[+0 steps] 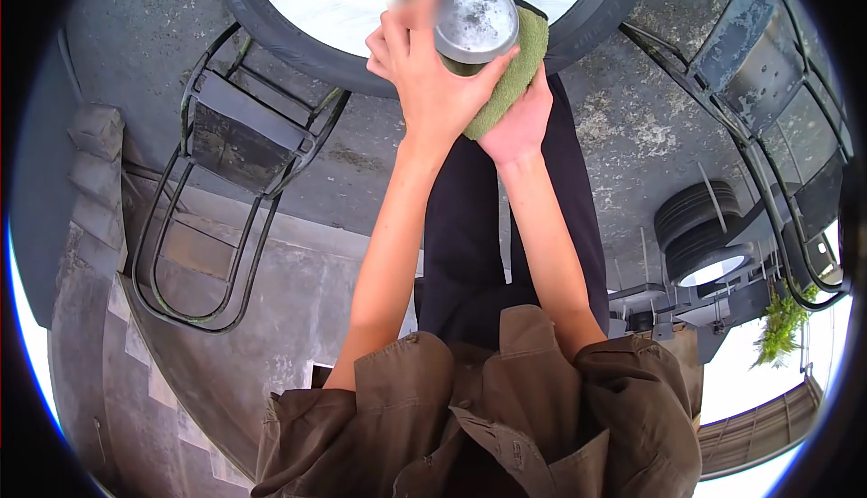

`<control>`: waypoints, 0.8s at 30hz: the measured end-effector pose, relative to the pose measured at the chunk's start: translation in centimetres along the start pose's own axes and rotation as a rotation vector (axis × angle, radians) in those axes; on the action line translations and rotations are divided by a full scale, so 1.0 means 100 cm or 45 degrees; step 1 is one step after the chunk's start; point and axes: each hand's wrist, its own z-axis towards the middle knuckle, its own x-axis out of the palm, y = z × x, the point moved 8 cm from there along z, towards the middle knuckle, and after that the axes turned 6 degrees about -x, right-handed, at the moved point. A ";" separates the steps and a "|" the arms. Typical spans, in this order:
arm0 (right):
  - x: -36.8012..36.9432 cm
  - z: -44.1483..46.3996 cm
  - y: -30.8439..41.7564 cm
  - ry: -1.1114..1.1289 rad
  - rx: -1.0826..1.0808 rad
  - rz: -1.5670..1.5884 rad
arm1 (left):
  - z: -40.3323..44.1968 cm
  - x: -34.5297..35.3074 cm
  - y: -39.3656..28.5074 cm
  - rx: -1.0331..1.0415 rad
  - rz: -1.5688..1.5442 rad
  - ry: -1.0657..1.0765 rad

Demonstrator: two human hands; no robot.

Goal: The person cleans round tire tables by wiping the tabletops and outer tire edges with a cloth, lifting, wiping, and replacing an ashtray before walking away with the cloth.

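Round metal container [477,19], over the near edge of the tire-framed table [610,6], is gripped by the left hand [433,83], fingers partly curled and thumb extended along its side. At that same table edge the right hand [522,123] holds a green terry cloth [524,83] against it; how far those hidden fingers close, I cannot tell.

Sheen, nap and wear

Round piece [477,19] showing smooth, metal-looking face, blotchy, rim shining. Cloth [521,74] looking fuzzy, matt, towel-like. Tabletop [325,1] gleaming, smooth. Tyre [273,33] reading as dull rubber. Chairs [242,146] showing metal tubing, finish scuffing, seats wearing patchy. Floor [632,128] looking rough, mottled, flaking. Shirt [402,381] and trousers [461,227] appearing as matt fabric, shirt creasing softly.
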 end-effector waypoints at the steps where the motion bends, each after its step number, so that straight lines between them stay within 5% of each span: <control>1: -0.003 -0.006 0.000 -0.015 0.002 0.054 | 0.006 -0.001 0.000 -0.015 -0.064 -0.022; 4: -0.019 -0.012 0.032 -0.226 -0.062 -0.337 | 0.024 -0.009 0.011 -0.055 -0.247 -0.064; 7: 0.000 -0.016 0.097 -0.371 -0.485 -0.868 | 0.040 -0.023 0.041 -0.152 -0.328 -0.149; 10: 0.027 -0.002 0.129 0.139 -0.697 -1.514 | 0.054 -0.039 0.076 -0.113 -0.164 -0.239; 12: 0.064 0.026 0.101 0.471 -1.230 -2.843 | 0.060 -0.047 0.096 -0.095 -0.156 -0.258; 14: 0.044 0.068 0.063 0.623 -1.453 -3.468 | 0.067 -0.055 0.111 -0.103 -0.114 -0.273; 16: 0.052 0.089 0.032 0.851 -1.888 -3.419 | 0.069 -0.063 0.114 -0.123 -0.078 -0.270; 18: 0.092 0.125 0.005 0.934 -1.605 -3.322 | 0.070 -0.066 0.120 -0.141 -0.075 -0.267; 24: 0.145 0.194 -0.092 0.861 -1.968 -2.880 | 0.077 -0.079 0.121 -0.148 -0.233 -0.397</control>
